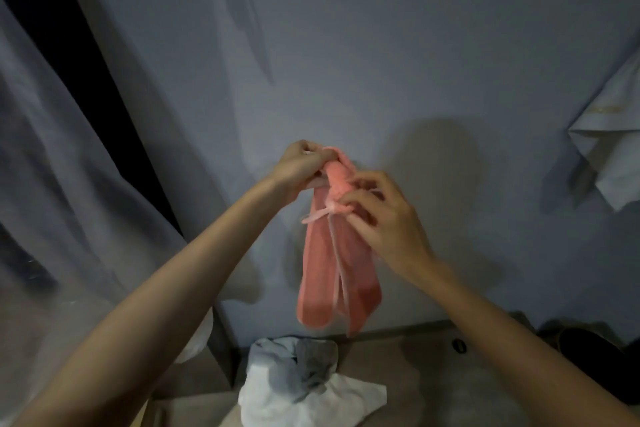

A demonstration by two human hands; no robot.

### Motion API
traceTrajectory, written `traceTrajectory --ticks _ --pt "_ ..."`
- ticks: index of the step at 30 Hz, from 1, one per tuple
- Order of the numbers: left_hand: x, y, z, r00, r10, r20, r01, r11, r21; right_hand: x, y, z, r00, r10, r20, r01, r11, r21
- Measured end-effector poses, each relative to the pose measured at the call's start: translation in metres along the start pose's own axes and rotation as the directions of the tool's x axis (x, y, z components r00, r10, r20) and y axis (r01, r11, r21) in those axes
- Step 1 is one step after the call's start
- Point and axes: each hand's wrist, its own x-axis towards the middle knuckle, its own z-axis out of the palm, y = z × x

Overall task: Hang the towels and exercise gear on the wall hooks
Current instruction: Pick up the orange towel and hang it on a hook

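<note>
Before the grey wall (363, 55), left grip (304, 163) clamps the pink towel (327, 274) at its bunched top, right grip (384, 218) pinches its tie (320, 217); soft, light, limp, probably best held there.

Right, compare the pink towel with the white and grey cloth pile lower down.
The pink towel is held up, the left hand gripping its top and the right hand pinching at its tie; the cloth pile lies untouched. The pink towel hangs long and narrow; the cloth pile is crumpled and spread. Both are fabric.
</note>
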Motion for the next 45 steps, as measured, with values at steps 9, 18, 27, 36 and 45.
traceTrajectory --ticks 9,18,27,36,45 --pt "-0.043 0.037 -0.014 0.964 0.237 0.124 -0.25 0.962 0.106 0.049 0.006 -0.017 0.915 0.397 -0.07 -0.326 0.831 0.451" --pt "-0.051 0.05 -0.028 0.942 0.324 0.084 -0.329 0.942 0.07 0.062 -0.006 -0.028 0.889 0.453 0.071 -0.415 0.728 0.545" --pt "-0.041 0.088 -0.027 0.721 0.607 0.334 -0.68 0.527 0.509 0.093 -0.023 -0.067 0.912 0.373 0.17 -0.409 0.803 0.433" --pt "-0.044 0.145 -0.022 0.635 0.695 0.337 -0.755 0.468 0.46 0.122 -0.039 -0.082 0.915 0.375 0.15 -0.396 0.763 0.51" --pt "-0.027 0.22 -0.018 0.575 0.768 0.281 -0.809 0.485 0.332 0.191 -0.046 -0.137 0.852 0.402 0.336 -0.521 0.581 0.626"
